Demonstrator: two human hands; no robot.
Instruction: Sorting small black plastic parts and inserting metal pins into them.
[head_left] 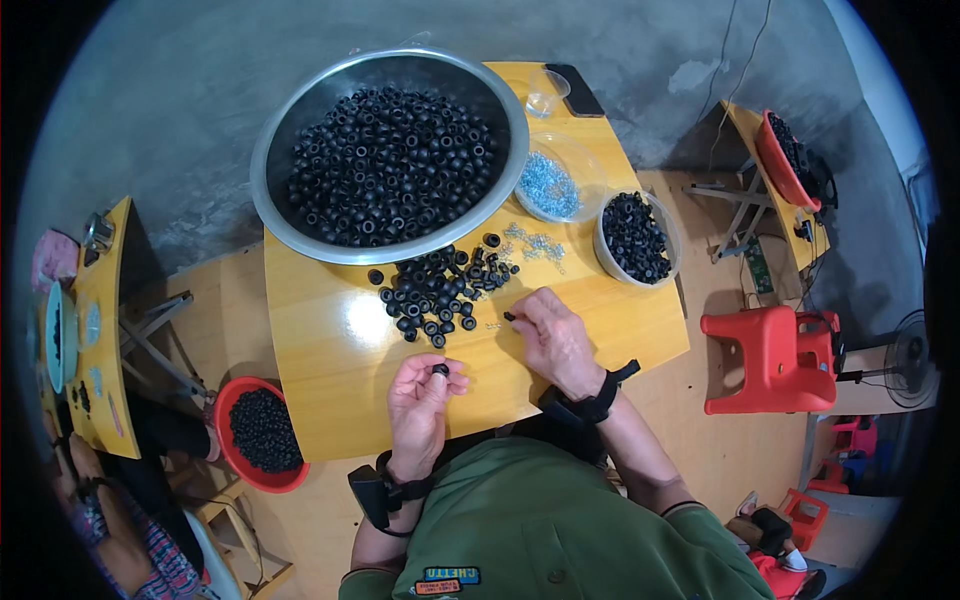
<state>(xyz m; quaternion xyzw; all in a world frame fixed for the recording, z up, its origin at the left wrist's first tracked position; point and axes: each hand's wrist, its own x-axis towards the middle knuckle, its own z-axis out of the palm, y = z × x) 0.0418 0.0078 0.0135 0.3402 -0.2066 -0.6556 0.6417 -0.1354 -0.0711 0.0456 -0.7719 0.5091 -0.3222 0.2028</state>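
Observation:
Between the fingertips of my left hand [420, 400] is a round black hollow cap [440, 369], held over the table's near edge. My right hand [553, 338] pinches a small black piece [510, 316], whose exact kind is too small to make out. Loose black caps [430, 295] lie in a heap just beyond both hands, with smaller black pieces at the heap's right side. A few tiny shiny metal bits [493, 325] rest on the wood beside my right fingertips, and more small metal parts [538, 245] are scattered farther back.
A large steel basin [265, 190] full of black caps stands at the back of the table [330, 400]. To its right are a clear tub [590, 165] of bluish small parts, a tub [670, 225] of black pieces, a clear cup [545, 95] and a phone [578, 92]. Another person [130, 530] sits at left.

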